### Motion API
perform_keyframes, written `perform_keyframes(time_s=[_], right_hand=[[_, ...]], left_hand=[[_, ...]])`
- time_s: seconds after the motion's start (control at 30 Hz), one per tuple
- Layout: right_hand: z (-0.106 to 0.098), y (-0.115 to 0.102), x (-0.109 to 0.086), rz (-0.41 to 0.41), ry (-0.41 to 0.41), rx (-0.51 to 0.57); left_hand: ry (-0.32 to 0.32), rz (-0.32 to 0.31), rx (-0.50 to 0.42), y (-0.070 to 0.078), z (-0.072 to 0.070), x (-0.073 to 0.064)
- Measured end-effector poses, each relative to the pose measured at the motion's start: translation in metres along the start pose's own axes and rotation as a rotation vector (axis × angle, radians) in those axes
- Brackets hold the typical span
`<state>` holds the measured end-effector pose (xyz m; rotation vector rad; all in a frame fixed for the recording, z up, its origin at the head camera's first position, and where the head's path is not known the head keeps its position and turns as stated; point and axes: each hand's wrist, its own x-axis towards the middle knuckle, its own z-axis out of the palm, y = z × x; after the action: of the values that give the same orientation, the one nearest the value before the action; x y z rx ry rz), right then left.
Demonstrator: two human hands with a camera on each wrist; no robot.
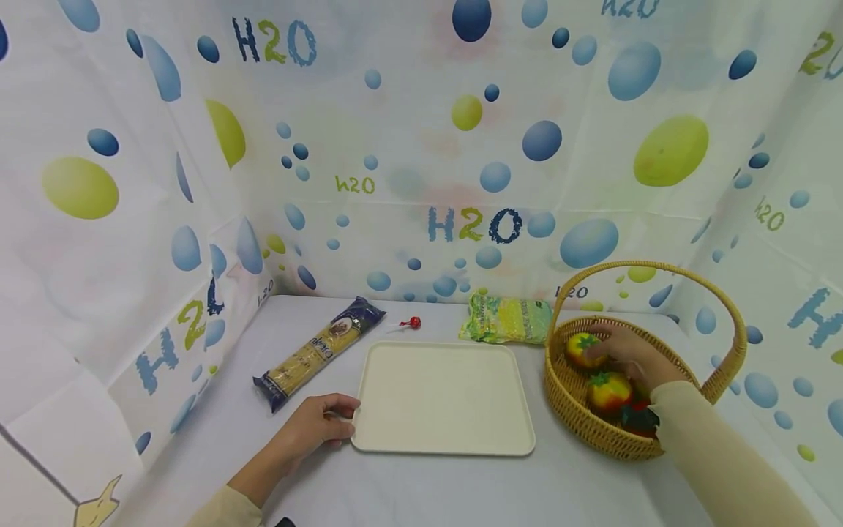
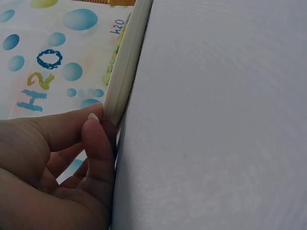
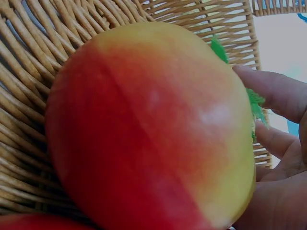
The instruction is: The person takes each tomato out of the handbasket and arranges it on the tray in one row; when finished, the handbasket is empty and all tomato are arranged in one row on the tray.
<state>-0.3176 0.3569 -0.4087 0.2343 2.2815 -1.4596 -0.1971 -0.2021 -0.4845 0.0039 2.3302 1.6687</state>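
My left hand (image 1: 317, 423) is at the left edge of a cream rectangular tray (image 1: 448, 399). Thumb and fingers meet at the tray's rim (image 2: 122, 72) in the left wrist view. Over on the right, my right hand (image 1: 628, 351) reaches down into a wicker basket (image 1: 560, 395), its fingers around the far yellow-red tomato (image 1: 582, 350) with a green leafy top. A second such tomato (image 1: 609, 393) lies nearer, below the wrist. In the right wrist view a large red-yellow tomato (image 3: 148, 129) fills the middle and hides part of the fingers (image 3: 273, 91).
A spaghetti pack (image 1: 323, 351) lies slanted left of the tray. Behind it are a red lollipop (image 1: 413, 322) and a green-yellow packet (image 1: 510, 319). The tall basket handle (image 1: 731, 322) arches beside the right arm. Something dark and red (image 1: 640, 421) sits low in the basket.
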Motion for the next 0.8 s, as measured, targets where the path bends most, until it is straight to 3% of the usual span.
perform_keyframes(time_s=[0.63,0.8], right_hand=[[-0.004,-0.010,-0.002,0.008,0.027,-0.088],[-0.011,-0.009,-0.008,0.011,0.009,-0.102]], left_hand=[[0.014,0.013,-0.009,-0.002,-0.003,0.001],[-0.013,0.002,-0.008,-0.002,-0.001,0.002]])
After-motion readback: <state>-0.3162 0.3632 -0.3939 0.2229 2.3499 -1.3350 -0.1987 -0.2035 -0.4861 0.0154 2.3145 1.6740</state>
